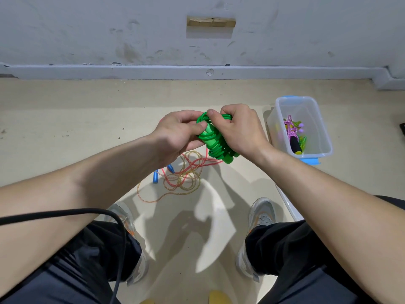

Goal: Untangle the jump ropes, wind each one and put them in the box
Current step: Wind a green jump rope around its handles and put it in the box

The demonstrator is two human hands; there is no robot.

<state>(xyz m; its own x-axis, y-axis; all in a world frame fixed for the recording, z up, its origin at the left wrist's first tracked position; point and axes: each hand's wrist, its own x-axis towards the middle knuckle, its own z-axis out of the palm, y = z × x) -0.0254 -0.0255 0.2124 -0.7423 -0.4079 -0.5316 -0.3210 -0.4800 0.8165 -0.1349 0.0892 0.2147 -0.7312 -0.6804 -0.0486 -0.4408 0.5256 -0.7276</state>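
Both your left hand [178, 132] and right hand [238, 128] squeeze the wound green rope [215, 139] between them. Loosen your fingers and its loops spring apart before reaching the box [324, 137] beside your right hand.

The green jump rope [215, 141] is smooth, glossy plastic, cord and handles alike. On the floor [65, 119], which is smooth with a faint sheen, the pink-and-yellow rope [186, 178] looks like a clear, speckled plastic cord with shiny blue handles [155, 176]. The box [272, 123] is cloudy, see-through plastic. Inside it, the purple rope [290, 128] is woven cord with a matt black foam handle [294, 143]. The wall [87, 29] is scuffed matt paint around a rough wooden block [211, 22].
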